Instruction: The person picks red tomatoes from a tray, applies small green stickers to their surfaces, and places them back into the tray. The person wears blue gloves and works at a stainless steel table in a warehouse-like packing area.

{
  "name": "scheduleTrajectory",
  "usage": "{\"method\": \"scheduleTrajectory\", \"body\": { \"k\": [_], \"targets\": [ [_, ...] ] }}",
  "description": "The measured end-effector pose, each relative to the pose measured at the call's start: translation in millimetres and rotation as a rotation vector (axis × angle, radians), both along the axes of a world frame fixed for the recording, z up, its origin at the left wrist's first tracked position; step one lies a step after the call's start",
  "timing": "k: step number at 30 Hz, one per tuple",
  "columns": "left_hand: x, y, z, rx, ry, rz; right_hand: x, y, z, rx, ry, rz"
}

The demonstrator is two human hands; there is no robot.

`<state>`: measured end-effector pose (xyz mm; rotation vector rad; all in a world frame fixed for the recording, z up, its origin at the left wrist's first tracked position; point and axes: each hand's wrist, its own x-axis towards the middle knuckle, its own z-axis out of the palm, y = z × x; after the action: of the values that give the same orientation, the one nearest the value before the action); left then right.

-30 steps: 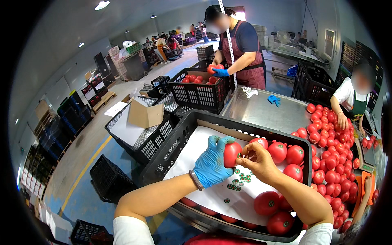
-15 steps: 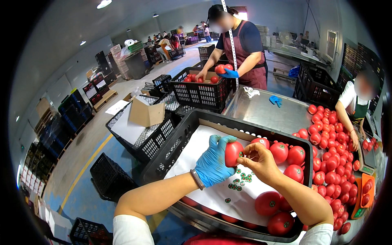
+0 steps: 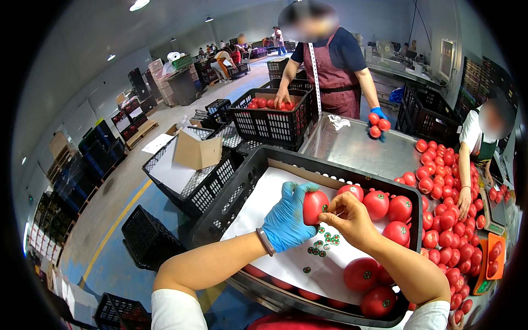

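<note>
Head view looks down into a black plastic crate [image 3: 247, 181] lined with white paper [image 3: 269, 198], where the person's two hands meet over the lining. Left hand [image 3: 286, 220], in a blue glove, is closed around a red tomato [image 3: 314, 204], cupping it from the left and below so that its right face is turned toward the other hand. Right hand [image 3: 352, 217], bare, is pinched at thumb and forefinger against that face, right at a small green round sticker [image 3: 324, 208] on the skin; held so, the fruit is steady and the fingertips can press on it. Whether the fingers hold a further sticker I cannot tell.

More green stickers [image 3: 324, 242] lie loose on the paper just below the hands, within easy reach of the bare fingers. Along the right side of the crate sit tomatoes already bearing green stickers [image 3: 400, 208], laid close together, which leaves the left of the lining bare.

Beyond the crate's right rim a metal table [image 3: 352, 146] carries a heap of loose tomatoes [image 3: 445, 220]. A co-worker in an apron [image 3: 330, 71] stands at its far side with tomatoes in a blue-gloved hand, beside another black crate of tomatoes [image 3: 269, 118]; a second co-worker's arm [image 3: 465, 181] reaches into the heap
</note>
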<state>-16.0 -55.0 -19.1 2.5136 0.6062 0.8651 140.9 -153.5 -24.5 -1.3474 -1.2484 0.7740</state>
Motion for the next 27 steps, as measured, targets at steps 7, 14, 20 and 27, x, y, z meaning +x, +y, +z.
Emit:
{"method": "scheduleTrajectory", "body": {
  "k": [7, 14, 20, 27],
  "targets": [
    [0.8, -0.2, -0.1, -0.045, 0.020, 0.024, -2.2, -0.1, 1.4, 0.011, -0.010, -0.079],
    [0.8, 0.0, -4.0, -0.067, 0.049, 0.031, -0.3, 0.7, 2.7, -0.017, 0.039, -0.038],
    [1.8, -1.9, -2.9, -0.093, 0.049, 0.019, -1.5, -0.7, 6.9, -0.046, 0.023, -0.054],
    [2.9, -0.8, 0.6, -0.173, 0.140, 0.052, -2.2, -3.2, 5.4, 0.131, -0.212, -0.052]
  ]
}}
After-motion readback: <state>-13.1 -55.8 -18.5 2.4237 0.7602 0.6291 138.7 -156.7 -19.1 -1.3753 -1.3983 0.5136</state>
